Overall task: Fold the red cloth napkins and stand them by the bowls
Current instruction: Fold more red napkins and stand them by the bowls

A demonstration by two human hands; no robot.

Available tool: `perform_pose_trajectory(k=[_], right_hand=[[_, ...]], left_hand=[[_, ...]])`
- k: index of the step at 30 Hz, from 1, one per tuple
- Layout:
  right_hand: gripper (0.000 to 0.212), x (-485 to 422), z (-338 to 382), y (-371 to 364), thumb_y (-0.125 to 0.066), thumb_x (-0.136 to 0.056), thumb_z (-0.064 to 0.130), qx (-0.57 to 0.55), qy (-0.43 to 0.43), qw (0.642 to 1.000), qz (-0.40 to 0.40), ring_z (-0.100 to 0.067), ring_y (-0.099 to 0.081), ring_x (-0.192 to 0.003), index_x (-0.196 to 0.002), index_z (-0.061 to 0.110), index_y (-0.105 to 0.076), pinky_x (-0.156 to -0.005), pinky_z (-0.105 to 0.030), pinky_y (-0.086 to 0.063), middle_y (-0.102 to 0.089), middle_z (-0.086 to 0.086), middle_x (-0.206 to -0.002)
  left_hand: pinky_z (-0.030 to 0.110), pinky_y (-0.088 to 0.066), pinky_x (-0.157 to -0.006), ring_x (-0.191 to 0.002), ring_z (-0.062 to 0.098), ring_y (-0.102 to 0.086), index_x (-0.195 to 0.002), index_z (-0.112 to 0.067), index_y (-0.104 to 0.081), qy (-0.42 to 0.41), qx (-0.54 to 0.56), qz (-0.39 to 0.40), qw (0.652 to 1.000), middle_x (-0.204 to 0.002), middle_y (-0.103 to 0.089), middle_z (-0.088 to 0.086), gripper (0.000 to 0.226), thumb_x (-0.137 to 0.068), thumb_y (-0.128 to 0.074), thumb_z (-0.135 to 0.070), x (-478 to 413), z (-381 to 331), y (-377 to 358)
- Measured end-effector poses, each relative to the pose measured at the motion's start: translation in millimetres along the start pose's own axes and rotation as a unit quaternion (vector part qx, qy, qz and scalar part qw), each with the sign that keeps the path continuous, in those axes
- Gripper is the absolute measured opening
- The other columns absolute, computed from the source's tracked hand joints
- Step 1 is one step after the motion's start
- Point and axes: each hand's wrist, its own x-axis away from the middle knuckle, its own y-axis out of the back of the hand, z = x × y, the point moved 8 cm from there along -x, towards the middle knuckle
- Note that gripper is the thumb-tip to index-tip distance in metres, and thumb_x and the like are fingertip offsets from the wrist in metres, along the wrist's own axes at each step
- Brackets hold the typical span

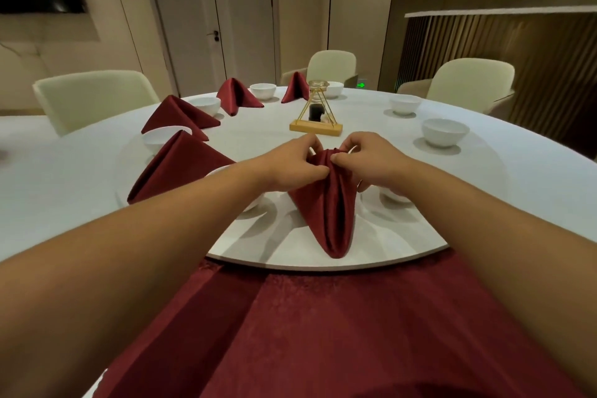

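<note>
A folded red napkin (pixel 326 207) stands on the white turntable (pixel 290 255) right in front of me, its point toward the near edge. My left hand (pixel 290 165) and my right hand (pixel 368 158) both pinch its top fold from either side. A white bowl (pixel 250 203) sits partly hidden under my left wrist, another bowl (pixel 392 195) under my right hand. Several folded red napkins stand along the left: one (pixel 174 165) nearby, one (pixel 177 116) behind it, and two (pixel 235 97) (pixel 295 87) at the far side, each next to a white bowl.
A gold wire stand on a wooden base (pixel 316 116) is at the table's centre. Bowls (pixel 444 132) (pixel 405 104) on the right have no napkin beside them. Flat red cloth (pixel 323 333) lies below the turntable's near edge. Pale chairs (pixel 93 97) ring the table.
</note>
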Motion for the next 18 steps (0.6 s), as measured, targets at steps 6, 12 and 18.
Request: perform_pose_trajectory(k=[6, 12, 18], right_hand=[[0.021, 6, -6, -6, -0.061, -0.096, 0.033, -0.012, -0.006, 1.0, -0.018, -0.023, -0.068, -0.065, -0.11, 0.016, -0.058, -0.053, -0.029, -0.053, -0.066, -0.009, -0.084], [0.036, 51, -18, -3, -0.06, -0.094, 0.045, 0.016, 0.032, 0.996, -0.079, -0.013, -0.065, -0.084, -0.124, 0.026, -0.055, -0.076, -0.034, -0.054, -0.066, 0.005, -0.093], [0.023, 120, -38, -28, -0.052, -0.1, 0.034, 0.132, 0.118, 0.983, -0.042, -0.004, -0.057, -0.101, -0.114, 0.027, -0.069, -0.088, -0.025, -0.046, -0.062, 0.014, -0.106]], left_hand=[[0.035, -0.052, -0.095, -0.11, 0.023, -0.06, -0.139, -0.017, -0.049, -0.005, -0.05, -0.033, 0.998, -0.137, -0.054, 0.009, 0.049, -0.096, -0.062, -0.035, 8, -1, -2], [0.045, -0.045, -0.106, -0.128, 0.028, -0.05, -0.141, -0.02, -0.043, -0.022, -0.087, -0.09, 0.992, -0.139, -0.049, 0.009, 0.056, -0.094, -0.058, -0.046, 56, -1, -19], [0.032, -0.034, -0.114, -0.136, 0.021, -0.045, -0.146, -0.012, -0.045, -0.045, -0.153, -0.07, 0.985, -0.15, -0.046, 0.004, 0.06, -0.099, -0.05, -0.047, 130, 7, -68]])
